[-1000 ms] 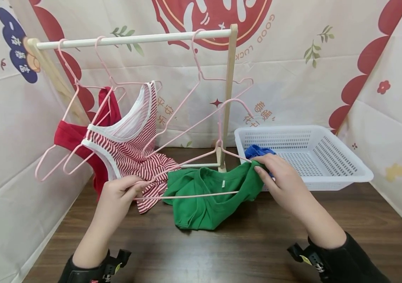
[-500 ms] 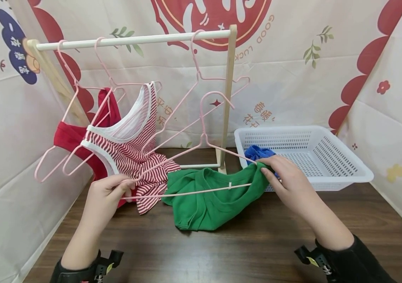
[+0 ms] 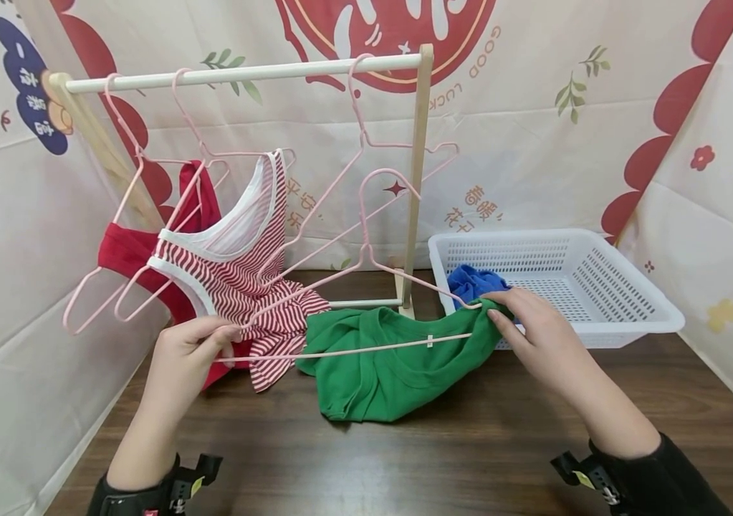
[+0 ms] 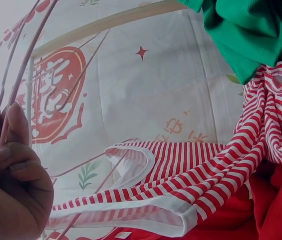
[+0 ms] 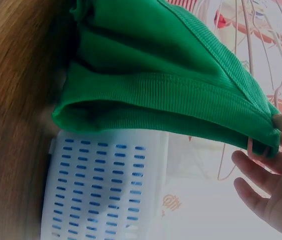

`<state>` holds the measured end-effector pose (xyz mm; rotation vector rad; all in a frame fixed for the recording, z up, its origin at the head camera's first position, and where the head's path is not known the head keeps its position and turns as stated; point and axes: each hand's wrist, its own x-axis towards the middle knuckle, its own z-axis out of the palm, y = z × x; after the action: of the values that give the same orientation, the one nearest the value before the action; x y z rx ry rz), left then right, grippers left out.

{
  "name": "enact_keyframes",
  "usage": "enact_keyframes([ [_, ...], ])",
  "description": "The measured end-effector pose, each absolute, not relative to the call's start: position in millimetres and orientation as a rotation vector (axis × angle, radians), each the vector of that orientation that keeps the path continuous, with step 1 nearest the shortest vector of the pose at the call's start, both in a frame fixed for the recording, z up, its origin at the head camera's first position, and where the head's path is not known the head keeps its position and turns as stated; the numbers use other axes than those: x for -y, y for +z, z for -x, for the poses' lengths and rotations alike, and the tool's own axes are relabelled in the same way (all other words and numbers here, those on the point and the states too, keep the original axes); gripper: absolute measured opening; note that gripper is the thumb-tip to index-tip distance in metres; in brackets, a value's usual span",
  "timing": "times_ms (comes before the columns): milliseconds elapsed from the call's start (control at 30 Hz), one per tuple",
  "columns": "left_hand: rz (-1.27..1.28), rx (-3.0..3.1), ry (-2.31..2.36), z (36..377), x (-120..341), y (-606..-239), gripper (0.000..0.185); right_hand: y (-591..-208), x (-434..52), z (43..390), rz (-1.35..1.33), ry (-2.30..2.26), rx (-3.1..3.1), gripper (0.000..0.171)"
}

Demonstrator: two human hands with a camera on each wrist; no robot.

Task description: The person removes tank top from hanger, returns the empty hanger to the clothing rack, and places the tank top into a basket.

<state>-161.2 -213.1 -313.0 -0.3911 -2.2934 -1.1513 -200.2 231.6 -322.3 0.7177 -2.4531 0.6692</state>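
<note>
Seen from the head camera, the left hand (image 3: 188, 344) pinches one end of a pink hanger (image 3: 366, 287), while the right hand (image 3: 537, 333) grips the other end together with the shoulder of a green shirt (image 3: 379, 369), which lies on the table (image 3: 443, 459) in front of a white basket (image 3: 624, 301). The hanger's hook now stands more upright than a second ago.

At the left wrist, the fingers (image 4: 11, 150) curl round the thin pink wire, beside a striped top (image 4: 190, 175).

At the right wrist, thumb and fingers pinch the green hem against the wire (image 5: 253, 145). The hold looks slight; a pull from the left could likely slip the shirt off.
</note>
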Motion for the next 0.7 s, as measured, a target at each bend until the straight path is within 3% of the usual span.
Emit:
enact_keyframes([
  [700, 0.288, 2.274, -1.217, 159.4, 220.5, -308.8, 0.010, -326.3, -262.6, 200.0, -0.680, 0.577, 2.635, 0.022],
])
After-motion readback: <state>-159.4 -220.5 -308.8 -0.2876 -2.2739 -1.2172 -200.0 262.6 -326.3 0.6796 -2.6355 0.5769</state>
